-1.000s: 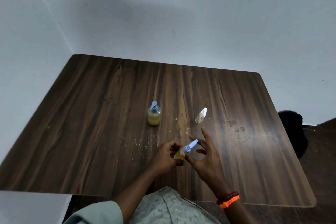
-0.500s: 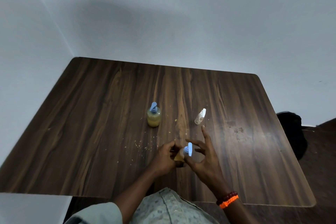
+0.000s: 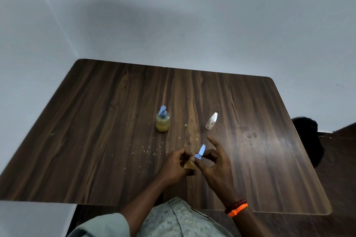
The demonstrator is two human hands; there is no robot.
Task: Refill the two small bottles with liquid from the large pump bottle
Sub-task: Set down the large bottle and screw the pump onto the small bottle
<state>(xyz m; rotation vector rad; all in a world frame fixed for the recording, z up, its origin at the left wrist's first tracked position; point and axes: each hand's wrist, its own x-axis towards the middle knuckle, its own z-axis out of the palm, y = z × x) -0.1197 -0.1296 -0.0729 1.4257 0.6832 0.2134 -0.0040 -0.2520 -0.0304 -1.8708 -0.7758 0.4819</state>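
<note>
2 hands (image 3: 194, 161) pinching 1 small bottle (image 3: 189, 164), blue cap (image 3: 200, 152) tilted up-right under right fingertips; large pump bottle (image 3: 163, 120) ahead-left, nearer left.

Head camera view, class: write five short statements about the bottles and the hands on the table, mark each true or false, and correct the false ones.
1. The large pump bottle stands upright on the table, touched by neither hand. True.
2. The left hand grips the body of a small bottle holding yellowish liquid. True.
3. The right hand rests flat on the table. False: its fingers pinch the blue cap atop the small bottle.
4. The white-capped small bottle is full of yellow liquid. False: it looks clear and empty.
5. The large pump bottle's pump is white. False: it is blue.
</note>
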